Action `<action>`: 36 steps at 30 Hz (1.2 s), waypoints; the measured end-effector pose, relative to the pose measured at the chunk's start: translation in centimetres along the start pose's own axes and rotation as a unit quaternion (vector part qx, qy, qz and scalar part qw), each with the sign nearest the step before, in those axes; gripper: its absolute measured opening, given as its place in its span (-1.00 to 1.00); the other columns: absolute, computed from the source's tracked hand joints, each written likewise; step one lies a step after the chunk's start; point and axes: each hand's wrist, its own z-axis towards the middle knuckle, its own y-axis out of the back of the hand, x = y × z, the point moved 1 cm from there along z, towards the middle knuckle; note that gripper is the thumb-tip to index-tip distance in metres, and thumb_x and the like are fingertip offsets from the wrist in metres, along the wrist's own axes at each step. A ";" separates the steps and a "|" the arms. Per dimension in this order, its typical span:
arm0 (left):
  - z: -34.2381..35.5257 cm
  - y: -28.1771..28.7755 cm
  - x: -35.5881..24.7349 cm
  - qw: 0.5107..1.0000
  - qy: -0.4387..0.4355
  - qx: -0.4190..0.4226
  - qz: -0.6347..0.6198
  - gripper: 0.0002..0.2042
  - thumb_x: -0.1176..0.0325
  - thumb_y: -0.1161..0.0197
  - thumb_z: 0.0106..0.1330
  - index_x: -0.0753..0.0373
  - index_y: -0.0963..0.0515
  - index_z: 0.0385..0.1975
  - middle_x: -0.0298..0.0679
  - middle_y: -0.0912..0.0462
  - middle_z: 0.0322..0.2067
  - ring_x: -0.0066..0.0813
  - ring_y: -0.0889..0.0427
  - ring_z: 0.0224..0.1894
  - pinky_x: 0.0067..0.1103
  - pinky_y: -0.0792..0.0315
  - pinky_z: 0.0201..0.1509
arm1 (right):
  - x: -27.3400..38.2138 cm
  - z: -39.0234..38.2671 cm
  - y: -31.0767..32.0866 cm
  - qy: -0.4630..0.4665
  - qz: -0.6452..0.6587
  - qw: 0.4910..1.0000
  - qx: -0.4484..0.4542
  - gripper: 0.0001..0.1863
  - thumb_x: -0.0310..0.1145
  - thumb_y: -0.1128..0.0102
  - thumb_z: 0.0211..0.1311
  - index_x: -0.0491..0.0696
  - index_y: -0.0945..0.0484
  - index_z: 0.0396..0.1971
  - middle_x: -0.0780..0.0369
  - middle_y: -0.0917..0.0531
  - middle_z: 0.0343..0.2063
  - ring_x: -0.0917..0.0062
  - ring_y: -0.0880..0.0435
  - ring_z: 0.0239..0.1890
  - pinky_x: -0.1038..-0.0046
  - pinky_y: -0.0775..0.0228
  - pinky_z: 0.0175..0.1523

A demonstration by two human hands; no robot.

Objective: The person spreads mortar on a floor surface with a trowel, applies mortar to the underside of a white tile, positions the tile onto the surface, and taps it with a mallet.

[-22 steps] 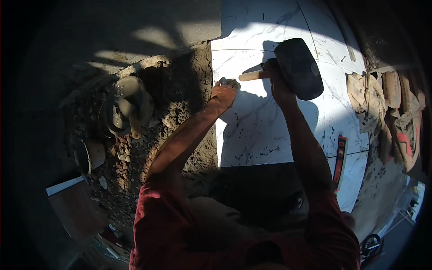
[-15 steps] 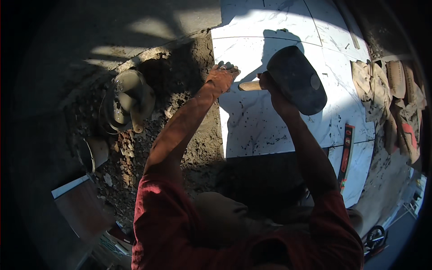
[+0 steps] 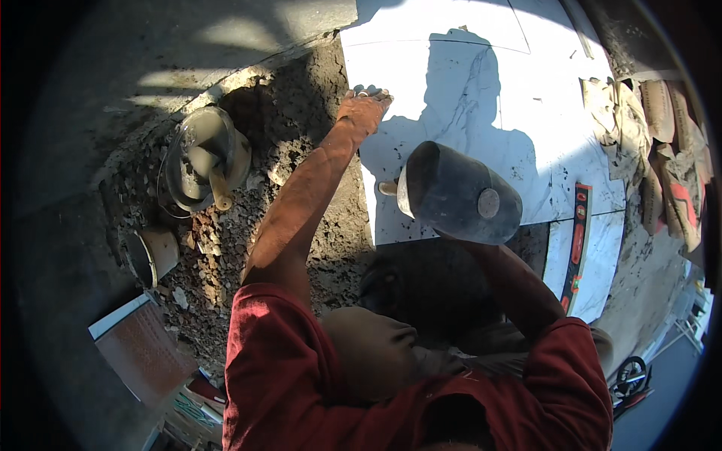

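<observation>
My left hand (image 3: 364,110) rests on the left edge of a white marbled tile (image 3: 391,218), fingers laid out flat. A large dark rubber mallet (image 3: 459,195) is raised over the near part of the tile. My right hand (image 3: 460,240) is closed on its wooden handle. The mallet's head hides most of that hand, and only the handle's tip shows at the left. Dark crumbs of dirt lie scattered on the tile.
At the left stand a bucket (image 3: 242,159) holding a wooden-handled trowel (image 3: 219,188) and a smaller tipped bucket (image 3: 162,252), among rubble. A red spirit level (image 3: 577,248) lies on tiles at the right. Crumpled paper sacks (image 3: 632,124) lie beyond it.
The mallet has come nearer to me and its head has turned more level. My left hand keeps its place on the tile edge. The view has shifted slightly.
</observation>
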 end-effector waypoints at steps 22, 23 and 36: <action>2.6 4.2 -6.0 0.965 0.038 0.232 0.114 -0.05 0.06 -0.47 -0.02 -0.06 -0.03 0.38 -0.30 0.04 0.42 -0.30 -0.16 0.38 -0.20 -0.18 0.35 | -0.3 -9.9 17.8 -0.046 -0.036 0.998 0.023 -0.57 -0.39 -0.11 0.30 -0.11 -0.34 0.16 0.20 -0.46 0.10 0.53 -0.49 0.09 0.47 -0.38 0.16; 2.6 4.6 -8.3 0.969 0.003 0.217 0.114 -0.05 0.03 -0.46 -0.03 -0.07 -0.03 0.38 -0.23 0.01 0.41 -0.19 -0.17 0.37 -0.18 -0.20 0.32 | -1.0 -10.6 17.6 -0.041 -0.023 0.999 -0.013 -0.56 -0.39 -0.11 0.30 -0.11 -0.34 0.16 0.20 -0.46 0.10 0.53 -0.49 0.09 0.47 -0.38 0.16; 0.0 0.8 -25.8 0.991 -0.033 0.114 -0.062 0.09 -0.05 -0.53 -0.20 -0.28 0.06 0.38 0.11 0.19 0.40 0.45 -0.04 0.30 0.14 0.00 0.28 | -5.5 -12.6 18.4 0.099 0.081 0.953 -0.274 -0.56 -0.41 -0.12 0.28 -0.11 -0.35 0.16 0.19 -0.46 0.12 0.50 -0.49 0.11 0.44 -0.39 0.17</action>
